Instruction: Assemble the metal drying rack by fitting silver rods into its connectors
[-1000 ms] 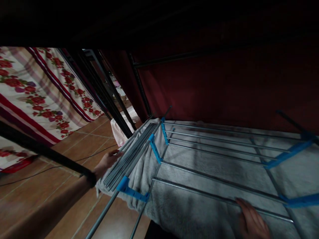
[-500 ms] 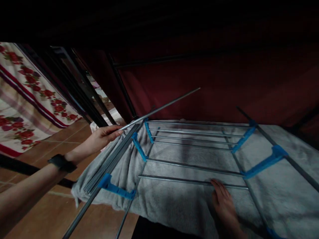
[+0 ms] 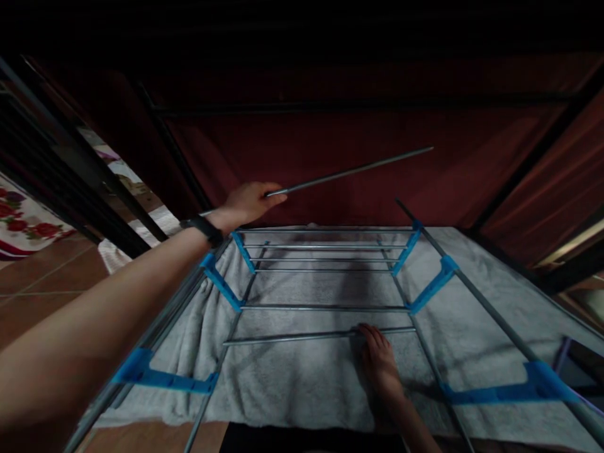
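Note:
My left hand (image 3: 248, 202) is closed round one end of a thin grey metal rod (image 3: 353, 170), held in the air above the far end of a rack frame; the rod slopes up to the right. A dark band sits on that wrist. My right hand (image 3: 380, 362) lies on the grey towel (image 3: 302, 371), its fingertips touching the nearest cross rod (image 3: 292, 338) of the frame. The frame has grey metal rods (image 3: 325, 307) joined by blue plastic connectors (image 3: 427, 289).
A dark red fabric wall (image 3: 330, 138) with black poles stands behind the frame. Brown floor tiles (image 3: 33, 283) lie to the left, with black bars (image 3: 56, 170) and a floral cloth (image 3: 23, 220) beyond. A bundle of loose rods (image 3: 165, 314) lies along the towel's left edge.
My left hand has lifted one rod from the bundle at the left and carried it up and right over the frame. The view has swung to the right. My right hand stays on the near rod.

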Action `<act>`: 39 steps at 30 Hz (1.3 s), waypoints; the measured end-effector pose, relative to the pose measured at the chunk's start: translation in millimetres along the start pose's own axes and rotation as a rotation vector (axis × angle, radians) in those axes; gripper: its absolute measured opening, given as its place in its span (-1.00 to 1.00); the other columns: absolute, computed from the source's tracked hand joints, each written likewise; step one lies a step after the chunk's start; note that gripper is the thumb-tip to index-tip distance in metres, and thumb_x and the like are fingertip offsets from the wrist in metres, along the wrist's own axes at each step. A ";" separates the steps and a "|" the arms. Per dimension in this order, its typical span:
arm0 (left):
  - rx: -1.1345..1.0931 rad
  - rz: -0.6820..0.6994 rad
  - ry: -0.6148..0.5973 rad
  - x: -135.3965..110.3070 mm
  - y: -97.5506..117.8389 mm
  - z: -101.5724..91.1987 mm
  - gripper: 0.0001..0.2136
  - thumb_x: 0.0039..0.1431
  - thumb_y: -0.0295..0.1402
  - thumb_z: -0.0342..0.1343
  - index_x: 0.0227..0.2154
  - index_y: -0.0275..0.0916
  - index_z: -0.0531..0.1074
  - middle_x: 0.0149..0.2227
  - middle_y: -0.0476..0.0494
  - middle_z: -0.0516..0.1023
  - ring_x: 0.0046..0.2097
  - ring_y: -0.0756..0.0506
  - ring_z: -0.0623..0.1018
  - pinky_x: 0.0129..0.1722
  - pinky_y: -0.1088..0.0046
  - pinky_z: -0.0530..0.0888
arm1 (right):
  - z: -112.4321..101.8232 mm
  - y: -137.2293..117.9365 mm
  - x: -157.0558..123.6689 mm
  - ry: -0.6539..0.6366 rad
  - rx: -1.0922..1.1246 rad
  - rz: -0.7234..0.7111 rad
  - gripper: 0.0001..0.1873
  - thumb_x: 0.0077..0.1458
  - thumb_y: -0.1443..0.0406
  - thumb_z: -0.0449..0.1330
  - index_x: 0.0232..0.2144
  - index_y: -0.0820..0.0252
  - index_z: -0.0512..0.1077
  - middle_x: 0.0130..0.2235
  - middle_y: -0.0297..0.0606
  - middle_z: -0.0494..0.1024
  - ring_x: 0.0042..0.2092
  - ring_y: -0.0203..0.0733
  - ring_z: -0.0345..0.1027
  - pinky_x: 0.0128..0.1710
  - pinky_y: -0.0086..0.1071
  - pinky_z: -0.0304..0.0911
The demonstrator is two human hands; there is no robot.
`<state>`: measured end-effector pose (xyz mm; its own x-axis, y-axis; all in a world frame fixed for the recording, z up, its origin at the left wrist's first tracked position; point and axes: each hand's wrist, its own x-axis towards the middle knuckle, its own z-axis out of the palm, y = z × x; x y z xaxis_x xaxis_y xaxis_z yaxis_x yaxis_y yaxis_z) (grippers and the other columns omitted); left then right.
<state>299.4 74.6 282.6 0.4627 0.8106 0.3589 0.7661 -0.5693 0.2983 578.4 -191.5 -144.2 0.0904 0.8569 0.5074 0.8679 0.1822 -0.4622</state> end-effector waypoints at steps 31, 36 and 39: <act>-0.229 -0.111 0.045 -251.4 13.9 206.4 -0.66 0.40 -0.06 -0.06 -0.17 -0.14 0.53 -0.21 -0.09 0.66 -0.19 -0.12 0.66 -0.21 0.40 0.55 | -49.8 -28.1 23.4 0.122 0.414 0.479 -0.58 0.26 0.20 0.05 0.13 0.08 0.41 0.24 -0.10 0.39 0.26 0.02 0.26 0.28 0.01 0.18; -0.054 -0.036 0.015 -261.7 8.7 212.8 -0.63 0.42 -0.09 -0.11 -0.22 -0.14 0.56 -0.28 -0.11 0.66 -0.25 -0.14 0.65 -0.23 0.35 0.55 | -67.3 -40.1 61.7 0.239 0.767 0.743 -0.61 0.15 0.12 0.24 0.02 0.05 0.46 0.05 -0.22 0.55 0.07 -0.10 0.41 0.20 -0.13 0.24; 0.040 0.035 0.028 -267.0 4.9 218.0 -0.59 0.44 -0.11 -0.16 -0.23 -0.14 0.57 -0.29 -0.12 0.66 -0.26 -0.15 0.64 -0.22 0.31 0.54 | -72.2 -47.5 78.1 0.341 1.010 0.852 -0.60 0.00 0.16 0.36 -0.07 0.00 0.47 -0.14 -0.35 0.59 -0.08 -0.17 0.47 0.09 -0.21 0.35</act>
<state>276.9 -114.8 -4.6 0.4772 0.7858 0.3935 0.7672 -0.5909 0.2496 579.5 -168.1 -30.1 0.6561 0.7458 -0.1152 -0.2358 0.0576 -0.9701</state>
